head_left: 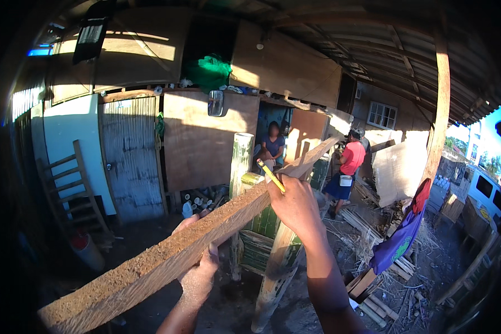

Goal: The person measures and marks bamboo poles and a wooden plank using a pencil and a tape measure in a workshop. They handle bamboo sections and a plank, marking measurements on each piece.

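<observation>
A long, rough-sawn wooden beam [145,259] runs slantwise from the lower left up to the right. My left hand [200,271] is closed around it from underneath, with the thumb against the near face and fingertips showing beyond the far edge. Farther along the beam, my right hand [299,209] grips a yellow pencil [267,170], its end sticking up above my fingers. That hand lies against the beam; the pencil's point is hidden. Behind and below the beam stands a bamboo frame with a thick upright bamboo post [241,164] and a slanting leg [275,278].
A person in a red shirt [352,158] stands at the right, back turned; another person [273,146] is in the doorway. Wood scraps and bamboo strips [367,228] litter the ground. A wooden ladder [72,183] leans at left. A purple cloth [398,239] hangs by the post [441,100].
</observation>
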### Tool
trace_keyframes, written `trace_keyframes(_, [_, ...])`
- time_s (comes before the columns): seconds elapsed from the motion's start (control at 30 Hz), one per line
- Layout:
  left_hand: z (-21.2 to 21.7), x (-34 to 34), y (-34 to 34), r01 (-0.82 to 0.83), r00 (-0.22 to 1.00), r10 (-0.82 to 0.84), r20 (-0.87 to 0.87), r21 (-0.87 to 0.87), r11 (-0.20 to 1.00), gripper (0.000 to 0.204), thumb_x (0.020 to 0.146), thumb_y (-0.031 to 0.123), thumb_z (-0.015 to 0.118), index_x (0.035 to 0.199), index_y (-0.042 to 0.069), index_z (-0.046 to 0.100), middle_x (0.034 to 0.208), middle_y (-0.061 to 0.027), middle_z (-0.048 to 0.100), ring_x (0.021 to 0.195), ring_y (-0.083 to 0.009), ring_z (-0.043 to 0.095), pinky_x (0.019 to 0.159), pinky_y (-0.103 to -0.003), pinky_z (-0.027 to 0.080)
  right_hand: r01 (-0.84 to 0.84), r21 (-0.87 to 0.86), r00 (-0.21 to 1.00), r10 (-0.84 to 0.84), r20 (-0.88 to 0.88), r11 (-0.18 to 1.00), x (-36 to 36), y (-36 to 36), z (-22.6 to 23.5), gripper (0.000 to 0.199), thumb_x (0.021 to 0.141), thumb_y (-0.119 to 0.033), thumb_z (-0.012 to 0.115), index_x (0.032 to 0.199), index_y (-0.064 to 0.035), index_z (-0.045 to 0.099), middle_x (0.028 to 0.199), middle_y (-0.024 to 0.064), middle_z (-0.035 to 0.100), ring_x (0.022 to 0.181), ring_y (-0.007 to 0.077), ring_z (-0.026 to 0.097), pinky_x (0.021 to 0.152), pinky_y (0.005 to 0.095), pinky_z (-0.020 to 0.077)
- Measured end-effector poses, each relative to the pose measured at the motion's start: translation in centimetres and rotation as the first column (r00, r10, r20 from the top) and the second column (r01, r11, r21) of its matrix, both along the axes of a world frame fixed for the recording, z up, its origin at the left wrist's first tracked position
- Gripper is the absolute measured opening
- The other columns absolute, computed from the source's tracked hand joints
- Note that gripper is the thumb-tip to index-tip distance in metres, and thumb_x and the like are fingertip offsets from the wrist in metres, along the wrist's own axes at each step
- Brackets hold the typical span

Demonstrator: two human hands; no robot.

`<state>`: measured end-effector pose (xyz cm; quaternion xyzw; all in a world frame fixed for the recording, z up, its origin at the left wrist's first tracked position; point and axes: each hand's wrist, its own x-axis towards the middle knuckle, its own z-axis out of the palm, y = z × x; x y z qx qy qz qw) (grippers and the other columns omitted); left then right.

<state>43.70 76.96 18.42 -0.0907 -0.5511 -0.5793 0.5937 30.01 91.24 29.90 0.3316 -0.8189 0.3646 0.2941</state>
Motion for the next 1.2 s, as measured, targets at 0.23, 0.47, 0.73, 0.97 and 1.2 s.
trace_keyframes(0.23, [0.7,-0.4,-12.4,0.202,0.954,-0.192,0.231,-0.016,0.979,0.059,0.091,0.022,0.07,0.142,-0.001,0.05,0.131,-0.0148,0.061,0.122,-0.0221,0.056,0.108,-0.038,0.041,0.197,-0.273,0.979,-0.176,0.098,0.942,-1.4,-10.2,-4.3,0.047,0.098,-0.037,0.058,0.122,0.0032,0.059,0.092,0.0283,0.067,0.09,0.044,0.067,0.081,0.0471,0.051])
trace_keyframes(0.47, [1.5,-2.4,-20.3,0.294,0.901,-0.236,0.363,-0.113,0.949,0.039,0.093,0.028,0.072,0.121,0.0,0.067,0.114,-0.012,0.071,0.107,-0.0178,0.065,0.095,-0.032,0.05,0.246,-0.672,0.921,0.048,0.387,0.698,-2.1,-19.3,-6.7,0.07,0.093,-0.06,0.06,0.124,0.0022,0.053,0.087,0.0118,0.06,0.061,0.0174,0.061,0.057,0.0323,0.0471])
trace_keyframes(0.73, [-0.4,-9.8,-30.2,0.358,0.926,-0.316,0.208,-0.207,0.911,0.035,0.092,0.023,0.073,0.118,-0.001,0.067,0.105,-0.011,0.072,0.095,-0.0195,0.068,0.085,-0.033,0.053,0.353,-0.739,0.908,-0.018,0.419,0.573,-8.8,-28.9,-6.3,0.071,0.086,-0.05,0.067,0.121,0.0082,0.045,0.093,0.0127,0.058,0.077,0.0198,0.057,0.067,0.0311,0.047])
trace_keyframes(0.97, [0.8,-19.2,-41.7,0.677,0.673,-0.646,0.362,0.052,0.734,0.037,0.091,0.022,0.075,0.119,0.001,0.063,0.114,-0.0122,0.066,0.104,-0.0188,0.062,0.092,-0.034,0.05,0.312,-0.824,0.95,-0.172,0.261,0.474,-17.5,-36.7,-6.5,0.066,0.085,-0.038,0.069,0.119,0.0126,0.045,0.104,0.0192,0.062,0.093,0.0295,0.061,0.084,0.0377,0.0491])
trace_keyframes(1.2, [4.9,-30.8,-51.1,0.835,0.428,-0.774,0.467,0.125,0.536,0.043,0.091,0.03,0.075,0.118,-0.001,0.063,0.113,-0.0113,0.065,0.104,-0.0175,0.062,0.094,-0.034,0.049,0.624,-0.696,0.74,-0.556,0.38,0.355,-24.5,-44.3,-3.4,0.07,0.087,-0.04,0.062,0.124,0.0167,0.042,0.118,0.0354,0.061,0.113,0.0424,0.061,0.1,0.0418,0.0442])
